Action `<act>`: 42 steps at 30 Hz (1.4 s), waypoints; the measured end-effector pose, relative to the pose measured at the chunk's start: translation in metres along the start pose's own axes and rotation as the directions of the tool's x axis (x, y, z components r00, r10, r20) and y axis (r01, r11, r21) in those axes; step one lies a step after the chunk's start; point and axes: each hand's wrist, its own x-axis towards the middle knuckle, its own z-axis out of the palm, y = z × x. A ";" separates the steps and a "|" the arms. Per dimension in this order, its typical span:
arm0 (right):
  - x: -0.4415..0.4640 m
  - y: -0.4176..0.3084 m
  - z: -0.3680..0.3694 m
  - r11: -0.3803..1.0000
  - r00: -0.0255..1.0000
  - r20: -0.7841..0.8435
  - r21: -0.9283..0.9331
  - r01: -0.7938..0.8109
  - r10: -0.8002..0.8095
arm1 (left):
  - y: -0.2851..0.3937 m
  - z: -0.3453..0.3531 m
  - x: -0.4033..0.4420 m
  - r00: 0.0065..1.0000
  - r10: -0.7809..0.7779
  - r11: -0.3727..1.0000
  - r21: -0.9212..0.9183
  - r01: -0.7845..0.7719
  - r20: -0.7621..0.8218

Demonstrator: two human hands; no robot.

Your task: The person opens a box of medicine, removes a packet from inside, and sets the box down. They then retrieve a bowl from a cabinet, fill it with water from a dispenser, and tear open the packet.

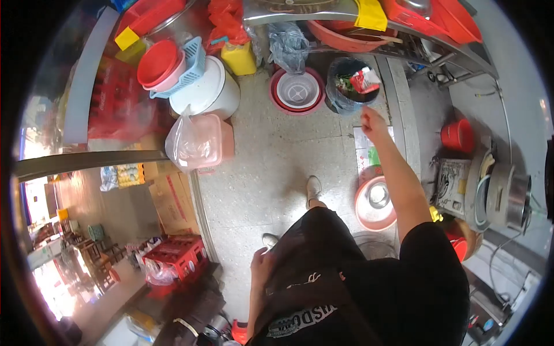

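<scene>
My right hand (pixel 374 123) reaches forward on a stretched arm, its fingers curled, with nothing visible in them. Just ahead of it stands a dark bin (pixel 341 106) lined with a plastic bag. A crumpled red and white packet (pixel 365 80) is at the bin's opening, apart from my fingers, above some green scraps (pixel 344 84). My left hand (pixel 262 267) hangs low beside my thigh, loosely open, holding nothing that I can see.
A white colander (pixel 298 90) sits in red basins left of the bin. A lidded white bucket (pixel 199 86) and a pink tub (pixel 222 141) stand at left. A pink basin (pixel 363 216) lies near my right side. A metal table (pixel 323 14) borders the front.
</scene>
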 end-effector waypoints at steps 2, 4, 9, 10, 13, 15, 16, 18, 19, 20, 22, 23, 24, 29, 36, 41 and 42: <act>-0.008 0.018 0.023 0.994 0.996 0.088 -0.108 -0.006 0.015 | 0.037 0.030 -0.014 0.995 0.098 0.978 0.185 -0.100 0.020; -0.010 0.053 0.023 0.943 0.963 0.231 -0.326 -0.062 0.142 | 0.062 0.046 -0.011 0.973 0.232 0.923 0.312 -0.226 0.019; -0.098 0.130 0.016 0.658 0.850 0.321 -0.752 -0.040 0.418 | 0.074 0.046 -0.010 0.889 0.432 0.871 0.325 -0.367 -0.154; -0.124 0.133 0.020 0.570 0.833 0.342 -0.821 0.041 0.434 | 0.074 0.044 -0.016 0.869 0.451 0.873 0.307 -0.380 -0.205; -0.194 0.152 0.033 0.461 0.752 0.428 -0.868 0.186 0.502 | 0.062 0.042 -0.037 0.903 0.296 0.954 0.050 -0.295 -0.311; -0.236 0.148 0.055 0.347 0.647 0.458 -0.888 0.301 0.609 | 0.042 0.043 -0.054 0.952 0.174 0.964 -0.152 -0.217 -0.252; -0.258 0.148 0.075 0.307 0.564 0.457 -0.887 0.344 0.687 | 0.028 0.045 -0.057 0.962 0.141 0.936 -0.284 -0.207 -0.234; -0.299 0.174 0.092 0.431 0.462 0.653 -0.751 0.500 0.601 | 0.018 0.046 -0.091 0.965 0.193 0.780 -0.568 -0.261 -0.177; -0.327 0.185 0.102 0.438 0.386 0.642 -0.750 0.495 0.663 | -0.009 0.053 -0.094 0.945 0.241 0.758 -0.566 -0.325 -0.220; -0.355 0.192 0.115 0.436 0.314 0.620 -0.754 0.491 0.719 | -0.035 0.058 -0.095 0.920 0.290 0.736 -0.554 -0.390 -0.262; -0.384 0.235 0.114 0.410 0.256 0.572 -0.775 0.481 0.780 | -0.074 0.055 -0.117 0.872 0.353 0.695 -0.529 -0.487 -0.340; -0.416 0.251 0.118 0.409 0.179 0.564 -0.749 0.521 0.806 | -0.086 0.045 -0.144 0.866 0.312 0.677 -0.548 -0.491 -0.390; -0.455 0.264 0.120 0.411 0.117 0.554 -0.726 0.551 0.824 | -0.114 0.042 -0.161 0.846 0.266 0.612 -0.598 -0.518 -0.461; -0.582 0.377 0.099 0.407 -0.196 0.379 -0.625 0.667 0.904 | -0.222 0.023 -0.238 0.777 -0.065 0.166 -0.774 -0.611 -0.627; -0.689 0.470 0.074 0.207 -0.239 -0.023 -0.421 0.883 0.971 | -0.318 0.031 -0.289 0.695 -0.324 -0.331 -0.612 -0.719 -0.641; -0.732 0.561 0.072 0.246 -0.279 -0.216 -0.165 0.955 0.936 | -0.412 0.017 -0.303 0.655 -0.569 -0.345 -0.578 -0.739 -0.497; -0.739 0.584 0.077 0.312 -0.322 -0.220 -0.081 0.947 0.921 | -0.433 0.011 -0.309 0.616 -0.632 -0.324 -0.562 -0.761 -0.470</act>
